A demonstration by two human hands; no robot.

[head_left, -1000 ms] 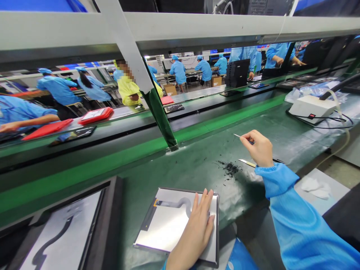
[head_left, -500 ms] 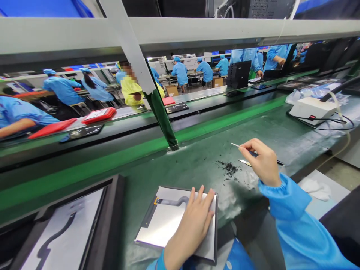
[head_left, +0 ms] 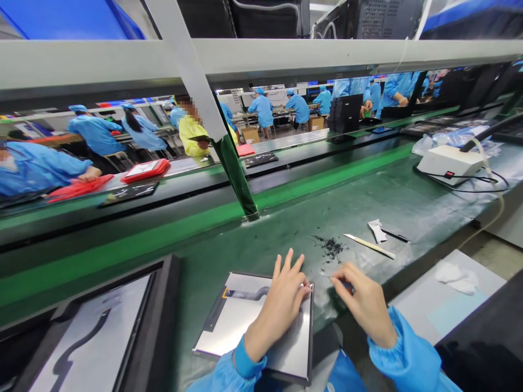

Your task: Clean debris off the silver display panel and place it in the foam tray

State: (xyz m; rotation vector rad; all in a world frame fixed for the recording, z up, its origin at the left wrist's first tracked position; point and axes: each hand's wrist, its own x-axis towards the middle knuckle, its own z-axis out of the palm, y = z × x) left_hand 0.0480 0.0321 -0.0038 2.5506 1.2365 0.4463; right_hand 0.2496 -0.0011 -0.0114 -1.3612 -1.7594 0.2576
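Note:
My left hand rests over a flat display panel, which has a silvery back and a grey flex cable. Several of its fingers are spread and raised, while the thumb and forefinger lie close to the panel's right edge. Just right of the panel, my right hand is closed with its fingertips pinched. A dark bit shows inside that grip, too covered to name. Beyond the hands lie black shreds, a pale-handled craft knife, a small white piece and a black pen-like tool.
A second panel sits in a black foam tray at left. A metal post rises from the green bench. At right stands a white box device with cables. Co-workers in blue sit beyond the conveyor.
My right hand has come down and left from above the knife to beside the panel; the thin white stick no longer shows. My left forefinger and thumb have bent toward the panel's edge.

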